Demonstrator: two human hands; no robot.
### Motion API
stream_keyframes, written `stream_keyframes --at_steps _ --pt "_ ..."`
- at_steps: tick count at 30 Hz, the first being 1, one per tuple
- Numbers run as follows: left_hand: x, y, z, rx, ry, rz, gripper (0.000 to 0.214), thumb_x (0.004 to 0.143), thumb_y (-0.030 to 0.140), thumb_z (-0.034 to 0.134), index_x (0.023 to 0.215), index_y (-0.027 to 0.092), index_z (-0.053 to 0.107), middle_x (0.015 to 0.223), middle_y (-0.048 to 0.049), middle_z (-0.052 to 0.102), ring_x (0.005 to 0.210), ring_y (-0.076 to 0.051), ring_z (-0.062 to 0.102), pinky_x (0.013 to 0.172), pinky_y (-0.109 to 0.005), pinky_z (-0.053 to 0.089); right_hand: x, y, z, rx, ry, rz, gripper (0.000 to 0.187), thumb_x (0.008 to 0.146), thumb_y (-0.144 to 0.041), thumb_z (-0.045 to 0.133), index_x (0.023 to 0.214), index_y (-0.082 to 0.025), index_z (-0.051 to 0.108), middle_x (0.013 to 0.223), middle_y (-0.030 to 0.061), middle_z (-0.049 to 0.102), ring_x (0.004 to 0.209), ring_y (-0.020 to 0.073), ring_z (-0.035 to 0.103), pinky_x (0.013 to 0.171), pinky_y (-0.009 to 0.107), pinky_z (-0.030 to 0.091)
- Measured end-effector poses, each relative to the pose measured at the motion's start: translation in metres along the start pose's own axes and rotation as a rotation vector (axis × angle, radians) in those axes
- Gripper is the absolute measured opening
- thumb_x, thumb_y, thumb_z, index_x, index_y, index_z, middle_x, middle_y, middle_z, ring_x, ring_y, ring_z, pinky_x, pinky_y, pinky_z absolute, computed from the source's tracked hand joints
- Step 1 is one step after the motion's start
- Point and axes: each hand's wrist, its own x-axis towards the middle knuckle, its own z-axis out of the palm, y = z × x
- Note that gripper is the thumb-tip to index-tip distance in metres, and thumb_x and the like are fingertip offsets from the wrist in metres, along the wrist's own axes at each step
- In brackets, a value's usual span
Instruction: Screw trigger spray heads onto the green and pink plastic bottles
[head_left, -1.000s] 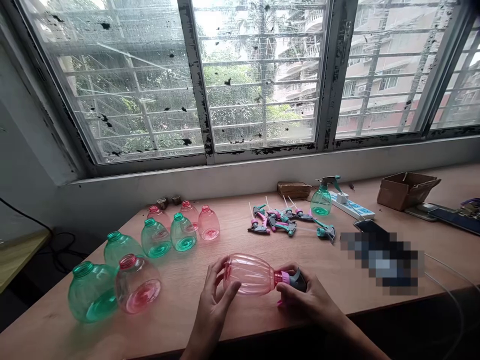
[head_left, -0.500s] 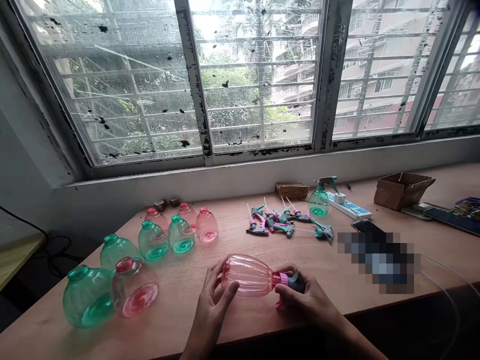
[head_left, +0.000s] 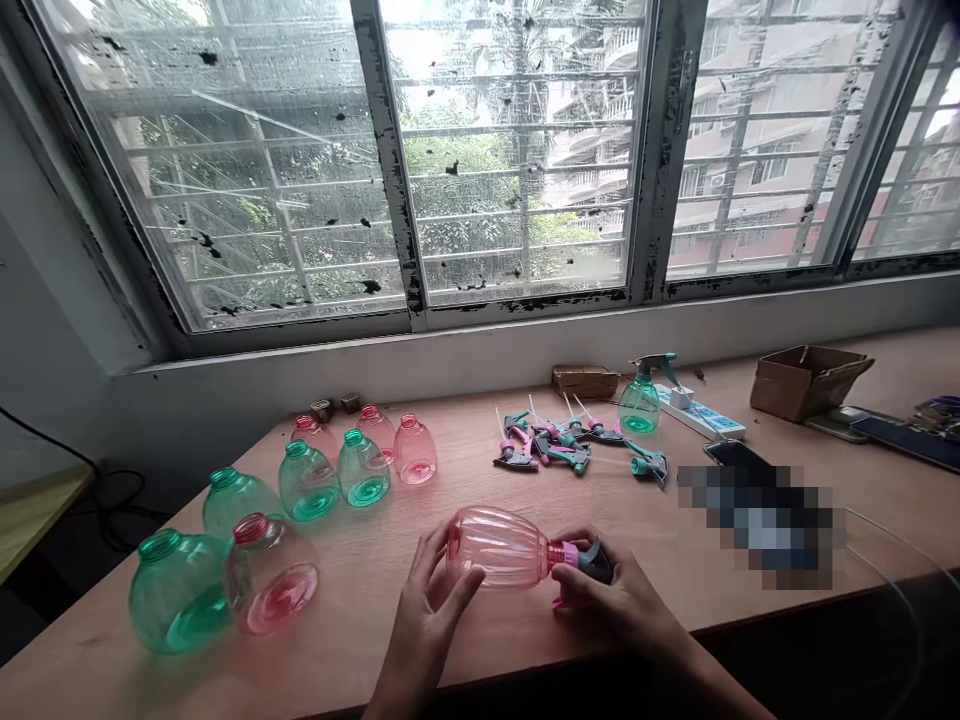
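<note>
A clear pink spray bottle [head_left: 501, 548] lies on its side in the air above the near part of the table, base to the left. My left hand [head_left: 431, 605] is closed around its base end, thumb on the front. At the neck, my right hand [head_left: 611, 585] grips the spray head [head_left: 592, 562], which is grey with a pink collar and sits on the bottle's mouth. Whether the collar is fully screwed down I cannot tell. Beyond my hands lies a pile of loose spray heads [head_left: 555, 440] in grey, pink and teal, some with white tubes.
Several open green bottles [head_left: 180, 595] and pink bottles [head_left: 274, 585] stand at the left. A green bottle with a spray head [head_left: 640, 405] stands at the back beside a power strip [head_left: 701, 412]. A cardboard box [head_left: 806, 385] and a phone [head_left: 739, 460] are at the right.
Almost nothing differs. Both hands keep their hold on the pink spray bottle and its spray head, and the whole view has shifted very slightly.
</note>
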Motion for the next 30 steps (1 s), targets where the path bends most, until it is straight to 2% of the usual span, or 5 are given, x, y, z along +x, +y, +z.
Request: stream_keyframes --at_steps 4,12,20,27,30 --pt "-0.0005 0.0009 0.0017 0.047 0.01 0.067 0.055 0.085 0.036 0.072 0.137 0.032 0.054 0.149 -0.005 0.051 0.144 -0.031 0.038 0.122 -0.046 0.025 0.0009 -0.0008 -0.0014 0.003 0.015 0.0 0.04 0.077 -0.049 0.081 0.097 -0.017 0.067 0.074 -0.0011 0.064 0.062 0.0158 0.065 0.062 0.032 0.063" --pt "-0.0022 0.0007 0.0077 -0.139 0.085 -0.072 0.057 0.081 0.051 0.073 0.126 0.023 0.054 0.138 -0.0126 0.06 0.135 -0.035 0.051 0.112 -0.049 0.041 -0.0011 0.0026 -0.0006 -0.075 -0.028 -0.009 0.037 0.078 -0.046 0.082 0.098 -0.017 0.067 0.08 -0.0016 0.063 0.063 0.0153 0.069 0.063 0.029 0.063" --pt "-0.0035 -0.0009 0.0046 0.024 -0.001 0.078 0.057 0.086 0.037 0.07 0.138 0.027 0.048 0.15 -0.0097 0.048 0.143 -0.031 0.04 0.121 -0.049 0.026 0.0 -0.0027 -0.0006 -0.018 0.01 0.022 0.038 0.079 -0.047 0.081 0.096 -0.016 0.066 0.073 -0.0011 0.064 0.062 0.0172 0.068 0.063 0.033 0.064" --pt "-0.005 -0.0019 0.0064 -0.073 0.033 -0.039 0.056 0.085 0.048 0.069 0.13 0.024 0.048 0.142 -0.013 0.054 0.138 -0.033 0.046 0.115 -0.05 0.037 -0.0028 -0.0046 0.0002 -0.022 -0.016 0.043 0.04 0.075 -0.048 0.083 0.095 -0.017 0.068 0.078 -0.0014 0.063 0.061 0.0154 0.067 0.064 0.032 0.063" --pt "-0.0015 0.0021 0.0029 0.015 -0.011 0.006 0.053 0.086 0.044 0.069 0.132 0.025 0.051 0.144 -0.0105 0.053 0.139 -0.033 0.045 0.117 -0.05 0.033 -0.0029 -0.0052 -0.0001 -0.038 -0.011 0.041 0.041 0.076 -0.05 0.082 0.097 -0.018 0.067 0.078 -0.0013 0.064 0.06 0.0157 0.067 0.064 0.032 0.063"
